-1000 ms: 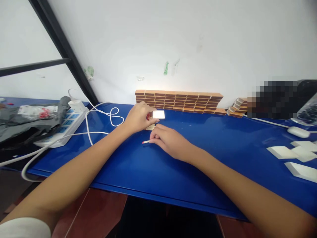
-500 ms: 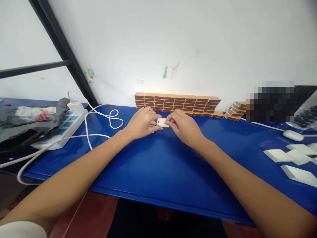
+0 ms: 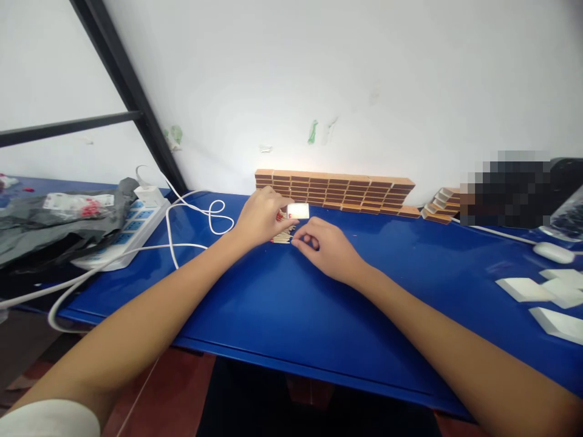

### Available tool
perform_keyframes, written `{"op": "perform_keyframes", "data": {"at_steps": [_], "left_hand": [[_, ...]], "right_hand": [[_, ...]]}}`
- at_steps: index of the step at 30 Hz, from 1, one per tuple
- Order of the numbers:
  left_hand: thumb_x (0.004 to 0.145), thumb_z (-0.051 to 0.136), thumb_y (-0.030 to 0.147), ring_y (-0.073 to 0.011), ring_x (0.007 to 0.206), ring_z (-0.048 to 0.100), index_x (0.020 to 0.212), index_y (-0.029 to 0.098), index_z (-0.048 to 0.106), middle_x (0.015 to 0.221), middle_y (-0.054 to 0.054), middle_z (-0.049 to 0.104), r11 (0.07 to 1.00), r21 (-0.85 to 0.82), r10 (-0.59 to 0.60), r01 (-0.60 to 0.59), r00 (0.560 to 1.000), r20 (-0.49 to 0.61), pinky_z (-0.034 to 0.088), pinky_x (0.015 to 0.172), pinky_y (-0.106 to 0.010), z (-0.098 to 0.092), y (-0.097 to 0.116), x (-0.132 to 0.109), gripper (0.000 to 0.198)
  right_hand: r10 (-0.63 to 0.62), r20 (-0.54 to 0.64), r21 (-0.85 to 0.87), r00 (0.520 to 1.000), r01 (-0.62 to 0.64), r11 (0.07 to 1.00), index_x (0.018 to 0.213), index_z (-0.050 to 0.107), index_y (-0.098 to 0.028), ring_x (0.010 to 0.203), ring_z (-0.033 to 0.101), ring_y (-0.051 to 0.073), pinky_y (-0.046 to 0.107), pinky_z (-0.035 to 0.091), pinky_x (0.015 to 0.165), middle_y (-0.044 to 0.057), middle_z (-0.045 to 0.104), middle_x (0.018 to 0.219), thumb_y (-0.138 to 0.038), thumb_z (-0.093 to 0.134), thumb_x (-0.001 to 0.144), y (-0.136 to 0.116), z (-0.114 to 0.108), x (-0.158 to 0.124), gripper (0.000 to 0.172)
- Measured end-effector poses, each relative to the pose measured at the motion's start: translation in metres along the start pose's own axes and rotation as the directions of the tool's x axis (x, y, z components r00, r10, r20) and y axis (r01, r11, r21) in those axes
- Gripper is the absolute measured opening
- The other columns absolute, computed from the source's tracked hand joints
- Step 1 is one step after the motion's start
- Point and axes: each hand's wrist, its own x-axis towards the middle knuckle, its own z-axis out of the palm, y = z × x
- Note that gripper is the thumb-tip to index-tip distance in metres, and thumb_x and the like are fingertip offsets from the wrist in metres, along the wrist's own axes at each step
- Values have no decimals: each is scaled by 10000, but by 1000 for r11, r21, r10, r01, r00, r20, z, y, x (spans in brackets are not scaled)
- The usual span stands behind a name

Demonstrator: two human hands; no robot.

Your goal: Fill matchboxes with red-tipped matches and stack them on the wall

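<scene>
My left hand grips a small white matchbox tray between thumb and fingers, tilted so its inside faces me. A few red match heads show along the tray's lower left edge. Below it, on the blue table, lies a pile of red-tipped matchsticks, partly covered by my left hand. My right hand is at the right end of this pile, thumb and index finger pinched together at the stick ends. Whatever is between those fingertips is too small to make out.
Stacked matchboxes form a long row against the wall, with a few more boxes to the right. A power strip, white cables and a grey plastic bag occupy the left. White trays lie at right.
My right hand has left the tray and moved down to the matchstick pile. My left hand still holds the tray, now raised and tipped more toward me, uncovering more of the pile.
</scene>
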Motion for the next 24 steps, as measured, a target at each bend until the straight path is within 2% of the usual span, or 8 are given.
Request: {"op": "perform_keyframes", "data": {"at_steps": [3,6,16,24], "left_hand": [[897,818,366,-289,920,634,1057,198,787,924,-71,777,1000,-11,-30,30,999,-16,481,839,-424,-1,-1,1,234],[884,822,350,-295,914,627,1023,200,787,900,-66,772,1000,-8,-25,25,999,-22,477,820,-422,-1,0,1,207],[926,763,367,-295,924,623,1050,186,790,884,-81,755,1000,3,-5,5,1000,-5,474,837,-420,1,2,0,222],[933,744,344,-284,906,611,1072,170,790,892,-78,757,1000,26,-11,10,1000,26,465,835,-413,0,4,0,227]], "right_hand": [[1,66,29,998,-3,1000,939,727,-219,782,589,167,322,455,727,26,625,930,-220,669,958,-2,12,3,62],[-17,78,7,997,16,1000,943,724,-215,797,594,166,325,448,734,29,639,968,-201,670,955,-2,17,7,57],[-3,101,13,995,2,1000,915,698,-216,741,545,140,297,401,685,18,654,987,-172,639,969,-4,17,9,91],[2,103,-5,995,-2,1000,891,695,-210,768,555,156,300,382,681,27,660,968,-148,641,953,-2,19,10,104]]}}
